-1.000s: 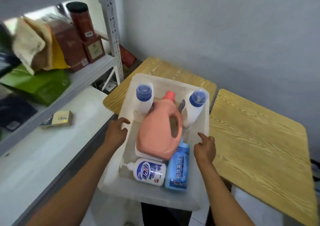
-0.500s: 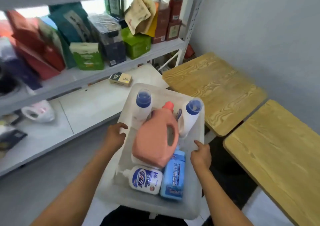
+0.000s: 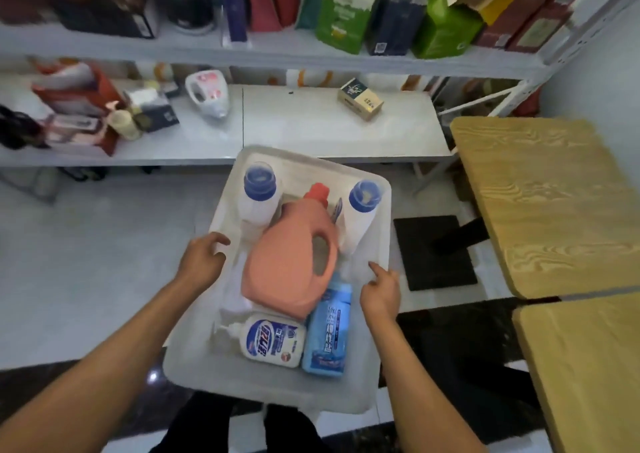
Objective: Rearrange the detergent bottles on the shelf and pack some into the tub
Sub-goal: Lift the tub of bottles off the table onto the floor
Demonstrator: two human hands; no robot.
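Note:
I carry a translucent white tub (image 3: 277, 388) in front of me, off the tables. My left hand (image 3: 202, 260) grips its left rim and my right hand (image 3: 381, 291) grips its right rim. Inside lies a large pink detergent jug (image 3: 289, 269) with a red cap. Two white bottles with blue caps, one (image 3: 259, 192) at the far left and one (image 3: 360, 210) at the far right, stand beside it. A white pump bottle (image 3: 272, 341) and a light blue bottle (image 3: 327, 331) lie at the near end.
A white shelf unit faces me. Its lower board (image 3: 304, 130) holds a small box (image 3: 360, 99), a white jug (image 3: 207, 94) and clutter at left. The upper shelf (image 3: 277, 52) is packed with boxes and bags. Two wooden tables (image 3: 547, 203) stand at right.
The view has swung left from the wooden tables toward the shelf. The tub has come along in both hands, with the bottles inside unchanged.

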